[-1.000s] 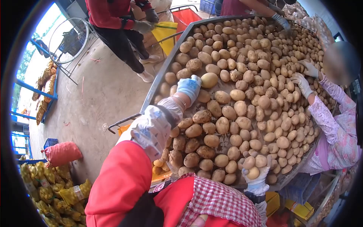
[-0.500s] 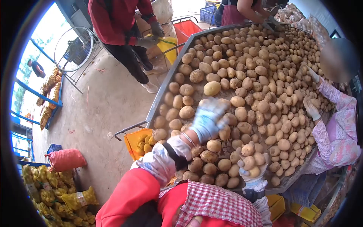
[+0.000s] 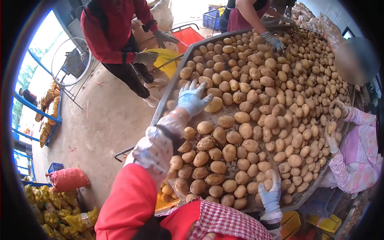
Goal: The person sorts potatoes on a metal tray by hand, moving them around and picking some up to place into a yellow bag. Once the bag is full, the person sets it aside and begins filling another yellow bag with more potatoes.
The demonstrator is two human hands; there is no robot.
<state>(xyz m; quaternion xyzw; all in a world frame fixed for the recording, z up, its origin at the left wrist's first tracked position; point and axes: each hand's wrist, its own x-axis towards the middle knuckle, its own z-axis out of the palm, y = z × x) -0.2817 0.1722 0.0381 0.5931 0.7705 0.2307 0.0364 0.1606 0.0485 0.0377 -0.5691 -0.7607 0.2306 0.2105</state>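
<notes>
Potatoes (image 3: 245, 131) cover a large metal-rimmed sorting table (image 3: 165, 93) in front of me. My left hand (image 3: 193, 98), in a light blue and white glove, is stretched out near the table's left rim. Its fingers are spread and hold nothing, just beside a larger pale potato (image 3: 214, 105). At the near edge, my right hand (image 3: 271, 195), gloved the same way, curls its thumb and fingers around a potato (image 3: 267, 184); part of its grip is hidden. An orange bag (image 3: 162, 205) with potatoes in it hangs below the near left rim.
A person in a red top (image 3: 107, 38) stands beyond the left rim with a yellow bag (image 3: 167, 60). Other people's hands (image 3: 273, 41) work at the far side and right. Filled net bags (image 3: 60, 214) and a red sack (image 3: 69, 179) lie on the floor at left.
My left hand has moved forward and left, away from the middle of the near potatoes. My right hand, which cradled several potatoes, is now lower among the potatoes on the table.
</notes>
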